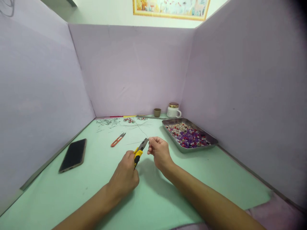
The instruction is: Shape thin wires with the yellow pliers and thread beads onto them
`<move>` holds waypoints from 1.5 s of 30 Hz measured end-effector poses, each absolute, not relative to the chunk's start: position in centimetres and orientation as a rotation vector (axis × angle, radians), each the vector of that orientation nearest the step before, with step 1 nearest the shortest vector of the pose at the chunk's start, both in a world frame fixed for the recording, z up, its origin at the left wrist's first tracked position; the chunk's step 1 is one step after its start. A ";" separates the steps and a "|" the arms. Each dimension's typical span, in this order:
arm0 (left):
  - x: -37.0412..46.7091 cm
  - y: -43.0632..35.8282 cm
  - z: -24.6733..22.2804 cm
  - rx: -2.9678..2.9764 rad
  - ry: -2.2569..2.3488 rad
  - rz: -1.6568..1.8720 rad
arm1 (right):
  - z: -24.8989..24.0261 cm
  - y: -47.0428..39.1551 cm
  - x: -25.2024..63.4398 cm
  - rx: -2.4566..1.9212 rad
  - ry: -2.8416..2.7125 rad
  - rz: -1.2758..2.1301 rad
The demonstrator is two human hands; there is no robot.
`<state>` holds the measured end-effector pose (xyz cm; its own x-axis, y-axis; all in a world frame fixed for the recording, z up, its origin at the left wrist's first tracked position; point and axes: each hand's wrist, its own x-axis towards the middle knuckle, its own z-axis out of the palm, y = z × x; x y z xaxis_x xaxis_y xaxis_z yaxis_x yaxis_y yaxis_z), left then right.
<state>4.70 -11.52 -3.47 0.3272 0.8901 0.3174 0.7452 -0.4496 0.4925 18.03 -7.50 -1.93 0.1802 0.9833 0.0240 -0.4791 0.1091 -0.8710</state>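
My left hand (126, 172) is wrapped round the handles of yellow-and-black pliers (138, 154). Their grey jaws point up and to the right, ending beside the fingertips of my right hand (159, 151). Thumb and forefinger of that hand are pinched on a thin wire (142, 130), which runs up and away to the left from the jaws. Another fine strand shows left of the plier tips. Whether the jaws are closed on the wire is too small to tell. Orange-handled thread snips (118, 139) lie on the table, left of the pliers.
A metal tray (176, 145) of mixed beads stands at the right. A white lidded mug (172, 111) and a small brown cup (157, 112) are at the back. Wire scraps (107, 121) and beaded pieces (129, 120) lie far left. A phone (73, 155) rests at left; partitions enclose the table.
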 end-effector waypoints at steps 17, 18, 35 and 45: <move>4.7 -11.5 -4.0 2.291 1.790 0.369 | -5.8 -6.0 17.0 -0.946 -0.521 1.447; 4.7 -11.5 -4.0 2.288 1.793 0.361 | -5.8 -6.0 17.0 -0.940 -0.509 1.441; 5.2 -11.9 -3.1 2.285 1.804 0.344 | -5.8 -6.4 17.0 -0.911 -0.500 1.414; 5.1 -11.7 -3.4 2.307 1.791 0.361 | -5.9 -6.2 17.0 -0.935 -0.488 1.396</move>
